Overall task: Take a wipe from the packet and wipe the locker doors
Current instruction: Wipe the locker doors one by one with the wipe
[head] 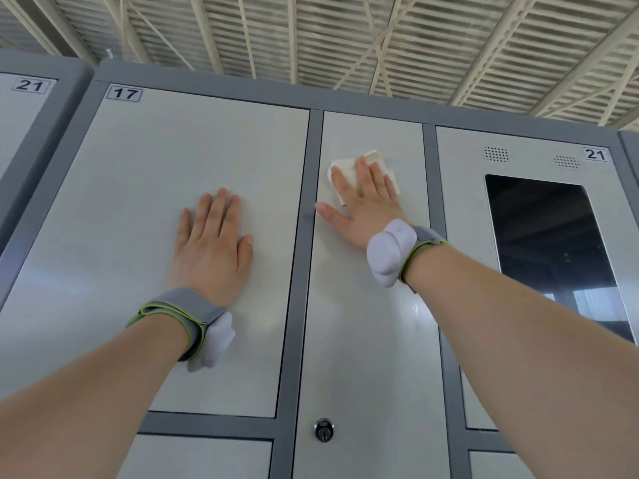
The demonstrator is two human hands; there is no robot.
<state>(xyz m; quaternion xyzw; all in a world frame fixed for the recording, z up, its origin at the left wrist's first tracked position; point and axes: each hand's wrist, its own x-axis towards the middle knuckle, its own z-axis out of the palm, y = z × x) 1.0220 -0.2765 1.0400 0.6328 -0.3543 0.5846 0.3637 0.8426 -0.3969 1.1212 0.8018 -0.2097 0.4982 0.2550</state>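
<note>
- The left hand (211,250) lay flat on the wide door (148,202), palm down, fingers straight and slightly spread, grasping nothing.
- That door carried a label "17" (124,94) in its top left corner.
- The right hand (363,205) pressed the wipe (347,174) against the narrow door (366,340) just to the right, fingers straight on top of it and not curled round it, thumb stretched out to the left towards the grey frame (313,167) between the two doors.
- The wipe was white and folded, high on the narrow door, and its edges showed above and on both sides of the fingers.
- A lock (324,429) with a key slot sat low on the narrow door, near its left edge, well below the hand.
- Each wrist wore a grey band with a green edge and a white pod: left band (179,316), right band (423,242).
- Right of the narrow door was a panel (463,202) with a dark screen (549,243), two patches of small holes (496,154) and a label "21" (595,154).
- Another label "21" (30,85) showed on the next locker unit at far left.
- A slatted ceiling (345,36) crossed by pale beams ran above the lockers.
</note>
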